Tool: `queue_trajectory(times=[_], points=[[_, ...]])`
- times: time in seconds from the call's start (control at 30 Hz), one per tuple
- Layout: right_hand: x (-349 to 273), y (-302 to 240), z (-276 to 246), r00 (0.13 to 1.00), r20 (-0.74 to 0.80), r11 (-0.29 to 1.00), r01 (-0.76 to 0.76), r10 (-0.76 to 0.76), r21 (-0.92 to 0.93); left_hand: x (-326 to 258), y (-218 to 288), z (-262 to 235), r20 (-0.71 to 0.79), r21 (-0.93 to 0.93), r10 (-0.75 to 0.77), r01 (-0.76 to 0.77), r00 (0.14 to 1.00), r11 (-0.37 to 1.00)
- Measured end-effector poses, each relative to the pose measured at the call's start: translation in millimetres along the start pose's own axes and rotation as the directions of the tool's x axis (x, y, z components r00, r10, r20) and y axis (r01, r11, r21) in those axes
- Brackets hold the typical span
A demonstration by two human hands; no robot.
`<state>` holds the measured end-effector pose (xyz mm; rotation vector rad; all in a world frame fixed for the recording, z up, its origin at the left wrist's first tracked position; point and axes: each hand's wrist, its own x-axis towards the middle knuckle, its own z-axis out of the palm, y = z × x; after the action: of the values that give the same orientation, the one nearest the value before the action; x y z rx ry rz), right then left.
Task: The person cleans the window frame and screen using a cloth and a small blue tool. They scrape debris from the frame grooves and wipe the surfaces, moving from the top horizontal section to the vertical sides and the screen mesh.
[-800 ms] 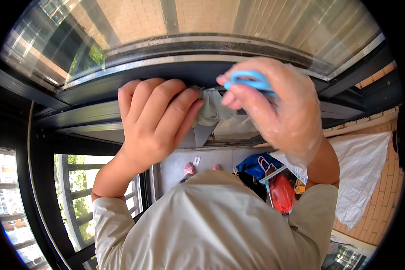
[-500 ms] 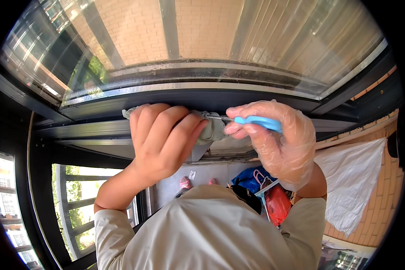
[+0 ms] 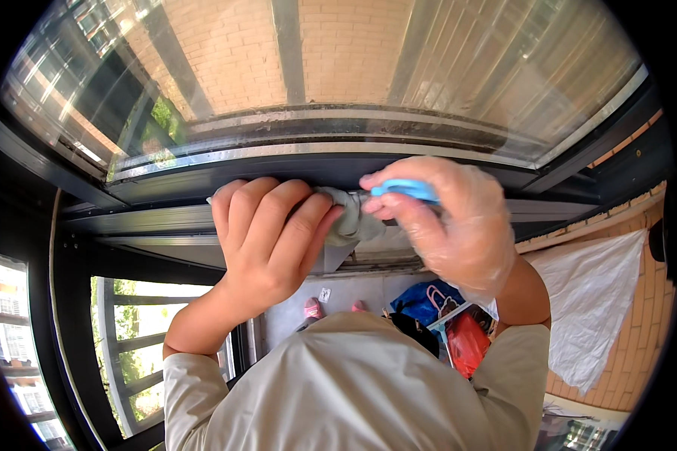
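Observation:
My bare left hand (image 3: 267,240) presses a grey-green cloth (image 3: 347,218) against the dark window frame (image 3: 256,170), its fingers bent over the fabric. The cloth bunches out beside my index finger and thumb. In a clear plastic glove, my right hand (image 3: 459,225) is slightly blurred and pinches what look like scissors by their light-blue handle (image 3: 408,189). Their thin metal end points left at the cloth, along the frame's channel. The tip is hidden at the cloth, so I cannot tell how deep it reaches.
Beyond the frame is a glass pane (image 3: 346,68) with a brick surface behind it. Below lie a blue bag (image 3: 421,301) and a red bag (image 3: 468,342). A white sheet (image 3: 594,308) hangs at the right by a brick wall. Slatted railings (image 3: 139,331) stand at the left.
My right hand has moved a little left and up with the scissors, bringing the handle closer to the cloth; less of the metal shows. My left hand stays almost in place on the cloth.

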<state>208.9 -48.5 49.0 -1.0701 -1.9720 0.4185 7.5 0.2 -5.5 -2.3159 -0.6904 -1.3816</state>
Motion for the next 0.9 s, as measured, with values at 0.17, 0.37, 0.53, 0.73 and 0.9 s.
queue_trajectory(times=[0.17,0.37,0.53,0.73,0.9], points=[[3,-17,-6,0.996,-0.082,0.992,-0.023,0.033,0.125,3,9,2,0.033,0.098,-0.025,0.021,0.999,0.995],[2,-15,-3,0.993,-0.061,0.986,-0.090,0.099,0.140,-4,4,1,-0.004,-0.021,-0.048,0.048,0.999,0.999],[13,-10,-1,0.999,0.004,0.999,-0.037,0.037,0.005,-2,2,-4,0.015,-0.035,-0.054,0.054,0.998,0.998],[30,-19,-5,0.988,0.152,0.977,0.040,-0.008,-0.209,-3,0,-3,-0.022,-0.060,-0.042,0.041,0.999,0.997],[23,-21,-8,0.992,0.077,0.993,-0.094,0.100,-0.076,-7,-1,1,-0.050,-0.053,-0.025,0.023,0.998,0.998]])
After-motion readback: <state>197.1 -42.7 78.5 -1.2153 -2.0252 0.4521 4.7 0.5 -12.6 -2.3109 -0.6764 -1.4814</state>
